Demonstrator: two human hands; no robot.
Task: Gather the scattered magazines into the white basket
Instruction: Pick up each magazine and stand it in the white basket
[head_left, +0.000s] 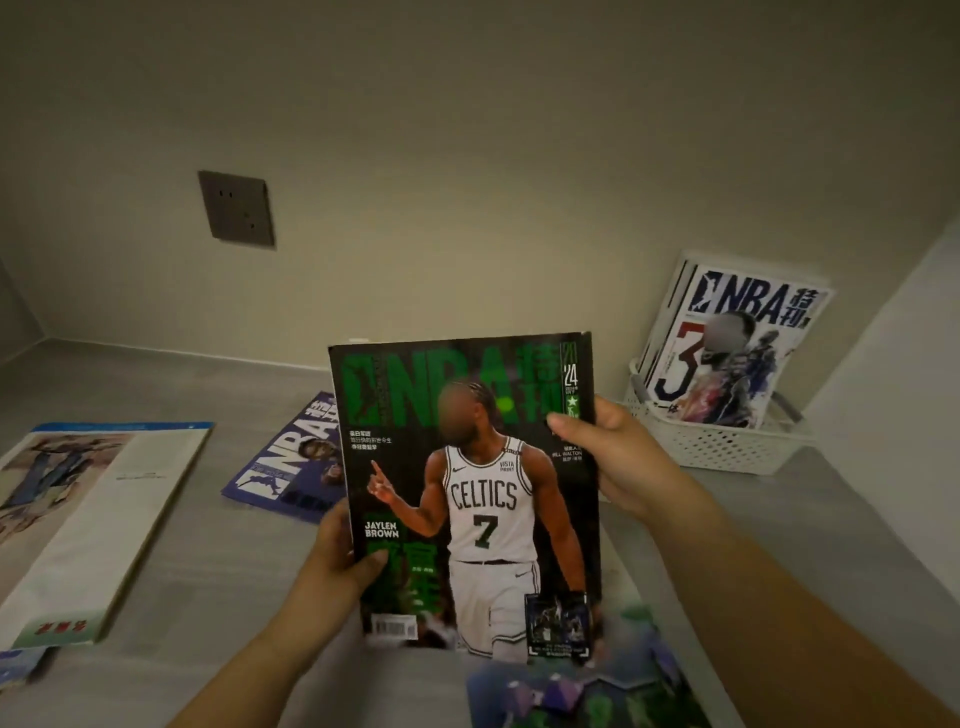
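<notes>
both hands gripping green magazine (467, 493): left hand (340, 561) near left edge, right hand (618, 457) far right edge, thumbs on cover

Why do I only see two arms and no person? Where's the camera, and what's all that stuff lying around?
There is no machine here. The camera sits on a person's head and looks down, so you see only their arms. The left hand and right hand hold a green basketball magazine by its side edges. On the grey surface lie a blue magazine and, at the left, a pale magazine. The white basket at the right holds standing magazines.
</notes>
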